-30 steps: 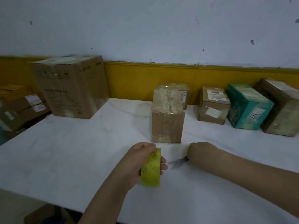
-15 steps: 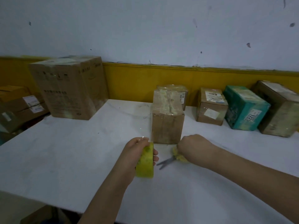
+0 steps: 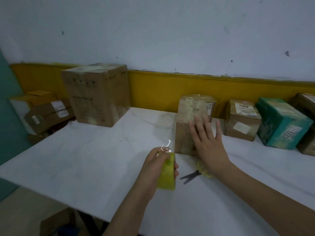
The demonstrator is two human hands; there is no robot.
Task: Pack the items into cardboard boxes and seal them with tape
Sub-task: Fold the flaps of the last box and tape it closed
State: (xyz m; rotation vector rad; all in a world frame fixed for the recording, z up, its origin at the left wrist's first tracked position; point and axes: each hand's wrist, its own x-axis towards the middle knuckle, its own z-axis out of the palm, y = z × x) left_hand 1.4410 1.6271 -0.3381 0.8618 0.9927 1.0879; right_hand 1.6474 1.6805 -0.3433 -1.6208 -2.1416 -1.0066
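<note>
Head view, the only one. Left hand (image 3: 154, 165) grips the yellow tape roll (image 3: 166, 172), fingers curled round it, the roll on edge just above the desk (image 3: 85, 159). A glinting strip of clear tape (image 3: 166, 147) rises from the roll toward the left edge of the small cardboard box (image 3: 183, 133); whether its end is stuck down cannot be told. Right hand (image 3: 207, 143) holds nothing, fingers straight and spread, palm toward the box's near face; contact likely but not confirmed. The box stands upright mid-desk, its top already heavily taped. Judgement: sealing step, on this box; packing for it looks done. Next move calls for the right hand to steady the box or press the strip flat while the left draws tape across, kept taut to avoid wrinkles; then a cut with the scissors (image 3: 191, 177), which lie on the desk between the two forearms, yellow handles under the right wrist. Count: tape roll, one; scissors, one pair. Boxes on the desk, six: large cardboard box (image 3: 97, 94) at left, the small box, a box behind it (image 3: 210, 106) mostly hidden, a labelled brown box (image 3: 242, 121), a teal box (image 3: 281, 125), a brown box at the right edge (image 3: 306, 103). Left of the desk, a pile of boxes (image 3: 44, 113), about three. One more under the desk (image 3: 56, 220).
</note>
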